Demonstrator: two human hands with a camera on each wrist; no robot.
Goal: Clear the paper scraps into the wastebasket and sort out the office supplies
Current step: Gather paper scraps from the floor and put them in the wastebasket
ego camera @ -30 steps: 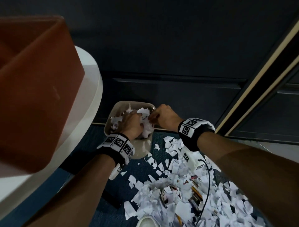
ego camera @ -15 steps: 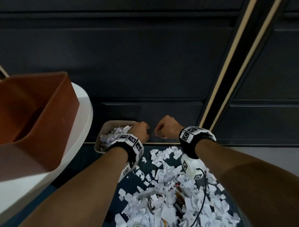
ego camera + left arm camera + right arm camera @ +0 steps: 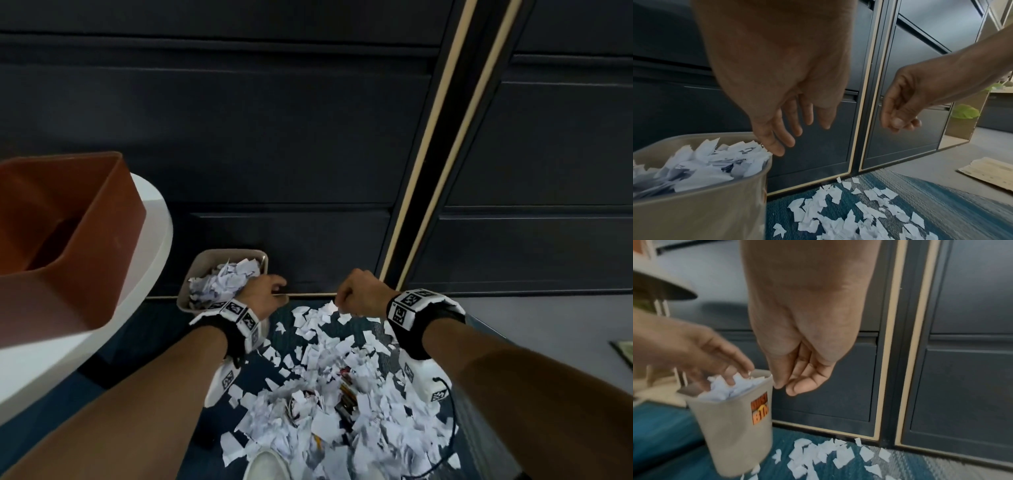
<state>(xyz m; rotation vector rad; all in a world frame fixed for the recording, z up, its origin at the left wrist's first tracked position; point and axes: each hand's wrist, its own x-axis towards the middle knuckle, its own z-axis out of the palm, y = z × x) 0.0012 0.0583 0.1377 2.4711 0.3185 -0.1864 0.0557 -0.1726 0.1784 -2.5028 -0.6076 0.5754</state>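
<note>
wastebasket (image 3: 191, 287) sitting stuffed with scraps by the dark cabinet | left hand (image 3: 262, 294) hovering over its rim, fingers loose, holding nothing | right hand (image 3: 359, 291) hanging just right of it, loosely curled, empty | paper scraps (image 3: 325, 377) lying on the carpet right of it

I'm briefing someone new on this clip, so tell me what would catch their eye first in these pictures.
First, the big heap of torn white paper scraps spread over the blue carpet in front of dark cabinet doors. Next, the beige plastic wastebasket at the left of the heap, heaped to its rim with scraps. Both hands hang above: the left hand open by the basket's rim, the right hand loosely curled and empty.
</note>
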